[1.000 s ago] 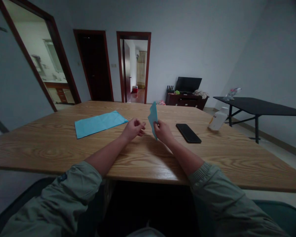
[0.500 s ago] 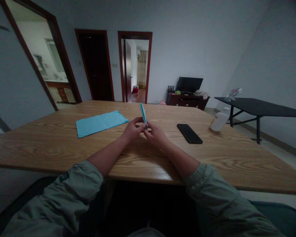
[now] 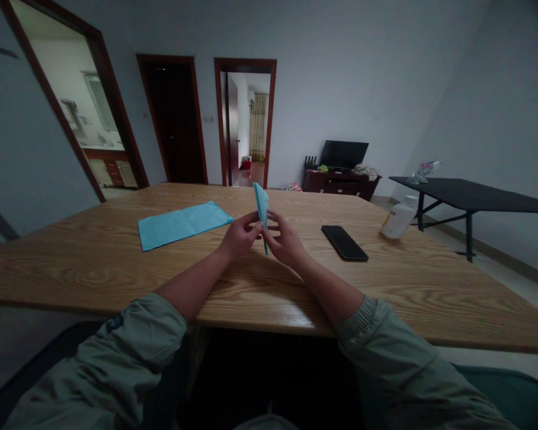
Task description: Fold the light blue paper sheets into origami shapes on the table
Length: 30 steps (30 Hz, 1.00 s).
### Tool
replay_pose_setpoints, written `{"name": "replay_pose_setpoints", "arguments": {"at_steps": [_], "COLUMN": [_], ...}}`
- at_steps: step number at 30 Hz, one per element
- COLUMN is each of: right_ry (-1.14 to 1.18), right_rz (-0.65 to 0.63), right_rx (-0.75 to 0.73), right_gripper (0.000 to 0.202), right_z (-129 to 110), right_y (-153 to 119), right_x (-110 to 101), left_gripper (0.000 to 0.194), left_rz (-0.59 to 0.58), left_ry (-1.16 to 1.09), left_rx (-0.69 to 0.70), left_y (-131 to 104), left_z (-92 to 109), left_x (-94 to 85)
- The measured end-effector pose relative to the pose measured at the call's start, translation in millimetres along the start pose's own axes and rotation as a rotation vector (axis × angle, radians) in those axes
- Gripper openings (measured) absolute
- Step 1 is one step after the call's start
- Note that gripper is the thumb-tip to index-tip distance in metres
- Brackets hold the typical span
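A folded light-blue sheet (image 3: 262, 202), paper or thin cloth, stands upright on edge between my hands above the table. My left hand (image 3: 242, 234) pinches it from the left, thumb toward me. From the other side my right hand (image 3: 287, 240) grips it too, with its thumb against the near edge and fingers behind. Its lower corner points down below my thumbs. Flat on the table to the left lies a larger blue sheet (image 3: 183, 225) with faint crease lines.
On the wooden table (image 3: 251, 292), a black phone (image 3: 344, 243) lies to the right of my hands. Farther right stands a translucent white bottle (image 3: 399, 218). Beyond the table are a black folding table (image 3: 479, 194) and a dark cabinet (image 3: 341, 183) with a screen.
The folded sheet has turned so more of its face shows, and its lower corner now reaches below my thumbs. My right fingers have shifted slightly up along it.
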State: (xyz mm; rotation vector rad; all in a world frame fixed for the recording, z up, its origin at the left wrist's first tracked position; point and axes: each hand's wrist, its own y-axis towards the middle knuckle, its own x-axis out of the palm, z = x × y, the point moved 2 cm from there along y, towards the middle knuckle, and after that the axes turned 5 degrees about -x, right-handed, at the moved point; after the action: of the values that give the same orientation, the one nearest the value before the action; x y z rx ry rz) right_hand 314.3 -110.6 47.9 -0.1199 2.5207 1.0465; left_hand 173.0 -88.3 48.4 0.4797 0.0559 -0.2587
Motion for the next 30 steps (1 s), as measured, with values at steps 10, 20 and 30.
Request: {"name": "replay_pose_setpoints", "arguments": {"at_steps": [10,20,30], "right_ry": [-0.136,-0.377,-0.511], "right_rz": [0.026,0.096,0.158], "right_rx": [0.007,-0.087,0.004], "right_gripper": [0.060,0.055,0.048], "right_z": [7,5,5], "right_y": [2,4,11], "right_x": [1,10,-11], "left_gripper": [0.044,0.033,0.041], "left_rz": [0.133,0.257,0.271], "left_ry": [0.211,0.447,0.532], "left_rx": [0.053,0.188,0.268], "left_y": [2,4,4], "left_z": [0,-3,0], "left_x": [-4.0,-1.8,-6.9]}}
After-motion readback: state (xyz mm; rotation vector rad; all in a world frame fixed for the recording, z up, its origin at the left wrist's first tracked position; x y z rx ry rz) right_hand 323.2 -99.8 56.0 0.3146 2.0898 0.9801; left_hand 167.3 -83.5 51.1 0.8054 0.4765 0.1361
